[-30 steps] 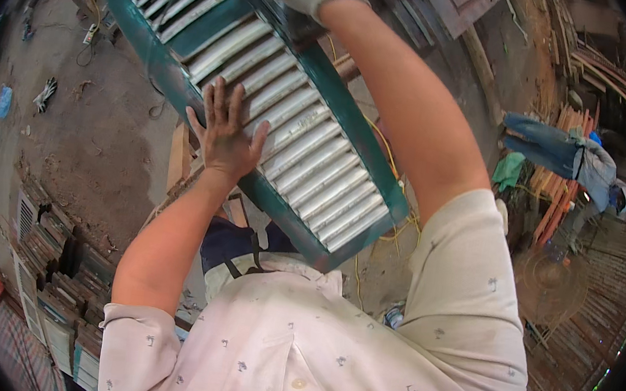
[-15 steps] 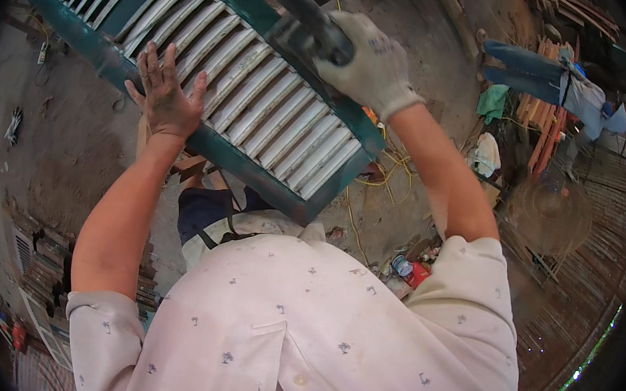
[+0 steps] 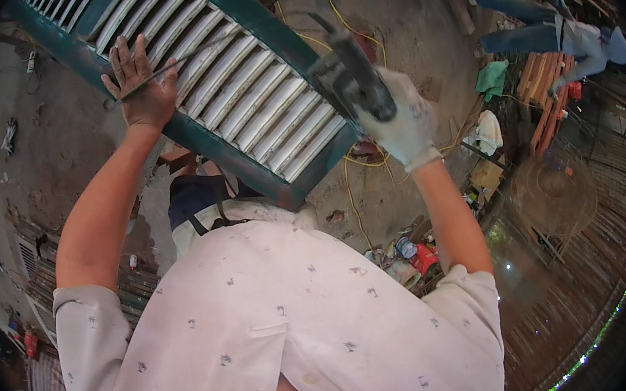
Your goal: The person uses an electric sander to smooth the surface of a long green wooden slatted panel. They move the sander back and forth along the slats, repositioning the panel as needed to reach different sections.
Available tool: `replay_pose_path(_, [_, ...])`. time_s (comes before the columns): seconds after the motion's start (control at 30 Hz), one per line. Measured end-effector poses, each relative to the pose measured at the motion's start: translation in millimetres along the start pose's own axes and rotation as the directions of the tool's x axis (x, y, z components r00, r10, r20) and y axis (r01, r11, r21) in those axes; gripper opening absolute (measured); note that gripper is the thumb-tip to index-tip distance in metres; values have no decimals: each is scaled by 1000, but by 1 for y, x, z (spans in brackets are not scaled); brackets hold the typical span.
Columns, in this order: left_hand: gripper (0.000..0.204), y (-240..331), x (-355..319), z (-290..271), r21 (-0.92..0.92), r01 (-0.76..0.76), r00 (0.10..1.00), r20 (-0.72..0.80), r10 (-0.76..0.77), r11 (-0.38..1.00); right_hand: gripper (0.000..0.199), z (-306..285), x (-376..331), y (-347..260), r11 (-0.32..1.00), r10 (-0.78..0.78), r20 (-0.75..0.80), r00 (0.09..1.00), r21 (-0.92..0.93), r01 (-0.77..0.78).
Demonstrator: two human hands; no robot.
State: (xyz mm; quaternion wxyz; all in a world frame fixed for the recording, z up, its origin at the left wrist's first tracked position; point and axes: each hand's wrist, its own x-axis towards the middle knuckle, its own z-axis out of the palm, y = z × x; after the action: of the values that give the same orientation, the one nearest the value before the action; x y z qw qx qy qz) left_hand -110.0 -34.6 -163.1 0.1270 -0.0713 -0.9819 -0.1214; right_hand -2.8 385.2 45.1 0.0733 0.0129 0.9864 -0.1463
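Grasping a blurred tool [image 3: 355, 82], the right hand [image 3: 410, 120] partly hides it; the left hand [image 3: 148, 106] lies flat on a top-cropped louvred panel [image 3: 227, 86].

Shutter frame [image 3: 269, 32] is coated with smooth, glossy paint; its slats [image 3: 233, 84] are scuffed, with a dull sheen. Power tool [image 3: 367, 83] appears cased in matt plastic. Glove [image 3: 408, 121] and shirt [image 3: 239, 317] are made of matt cloth. Rough, matt floor [image 3: 66, 147] noted.
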Motion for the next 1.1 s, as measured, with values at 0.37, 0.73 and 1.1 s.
replay_pose_path(0.37, [81,-3,2,-2,-67,-8,1000,3,8,998,66,0,0,7,999,-43,7,999,-28,43])
replay_pose_path(0.73, [76,0,4,-3,-41,-56,998,28,57,998,60,8,30,-4,996,-89,-58,994,13,90])
replay_pose_path(1.1, [82,11,3,-27,-80,-156,973,158,167,984,62,-15,-43,35,1000,6,29,1000,6,-7])
